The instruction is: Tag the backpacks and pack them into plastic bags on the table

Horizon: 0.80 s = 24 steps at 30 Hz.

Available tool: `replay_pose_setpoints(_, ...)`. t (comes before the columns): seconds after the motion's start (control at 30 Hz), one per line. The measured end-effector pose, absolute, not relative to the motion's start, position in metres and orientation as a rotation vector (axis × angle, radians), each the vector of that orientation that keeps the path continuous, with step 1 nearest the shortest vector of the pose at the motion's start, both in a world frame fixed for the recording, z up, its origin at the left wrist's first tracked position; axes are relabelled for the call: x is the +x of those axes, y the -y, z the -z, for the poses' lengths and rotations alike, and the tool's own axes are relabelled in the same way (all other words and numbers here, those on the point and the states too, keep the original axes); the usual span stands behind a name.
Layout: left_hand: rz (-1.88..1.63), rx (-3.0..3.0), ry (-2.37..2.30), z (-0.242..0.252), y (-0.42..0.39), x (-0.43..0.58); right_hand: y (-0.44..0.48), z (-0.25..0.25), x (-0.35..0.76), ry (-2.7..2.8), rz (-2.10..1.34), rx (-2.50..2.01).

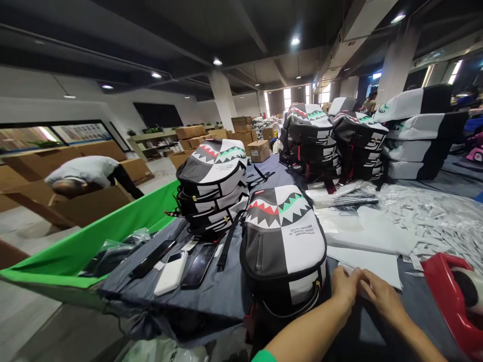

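Your left hand (pixel 344 285) and right hand (pixel 380 297) meet at the near edge of the table, just right of the closest backpack. Your fingers are bent inward, the tips drawn close together on a thin white piece (pixel 348 266); whether both hands pinch it or one merely touches it, you cannot tell from here, since the fingers partly cover it. A green sleeve (pixel 264 356) shows on your left arm. To your right stands a red tape dispenser (pixel 434 284).

The backpack (pixel 285 236) beside your left forearm is half dark, half white, with red and green shark-teeth bands. Its print appears to read SPRAYGROUND, SHARK CENTRAL, NY, then MIDTOWN and digits, possibly 061320. To its left lie a dark phone (pixel 198 266) and a white power bank (pixel 171 273).

Just beyond your fingers are white sheets (pixel 383 267), with a heap of white strips (pixel 426 216) in clear plastic farther right. Behind the phone, a stack of similar backpacks (pixel 213 173) carries the same bands; its lettering is too small to read. More stacked backpacks (pixel 311 133) stand farther back on the right.

Beyond the green cloth barrier (pixel 124 216) at left, a person (pixel 88 173) bends into an open carton (pixel 92 206). Farther off, a small carton (pixel 258 150) bears marks you cannot make out.
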<state>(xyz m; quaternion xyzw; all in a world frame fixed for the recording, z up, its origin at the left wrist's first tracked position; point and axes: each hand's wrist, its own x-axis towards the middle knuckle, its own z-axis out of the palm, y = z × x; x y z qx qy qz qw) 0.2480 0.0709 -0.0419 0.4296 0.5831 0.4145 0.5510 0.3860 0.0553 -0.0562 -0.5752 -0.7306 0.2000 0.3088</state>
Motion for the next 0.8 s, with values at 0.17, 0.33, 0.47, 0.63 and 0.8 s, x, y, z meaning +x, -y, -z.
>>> replay_pose_setpoints(0.17, -1.038, 1.21, -1.478, 0.049, -0.045, 0.237, -0.009, 0.055, 0.386, 2.013, -0.216, -1.341)
replay_pose_setpoints(0.33, -1.475, 2.211, -1.122, 0.065, 0.022, 0.19, 0.011, 0.028, 0.372, 2.347, 0.218, -0.939)
replay_pose_setpoints(0.47, -1.436, 2.871, -0.708, 0.066, 0.059, 0.136, 0.008, 0.008, 0.346, 2.666, -0.111, -0.605)
replay_pose_setpoints(0.63, -1.361, 2.743, -0.906, 0.047, 0.09, 0.065, -0.002, 0.005, 0.32, 2.631, -0.282, -0.411)
replay_pose_setpoints(0.8, -1.457, 2.161, -1.347, 0.018, 0.096, 0.037, 0.0, 0.02, 0.291, 2.318, -0.05, -0.58)
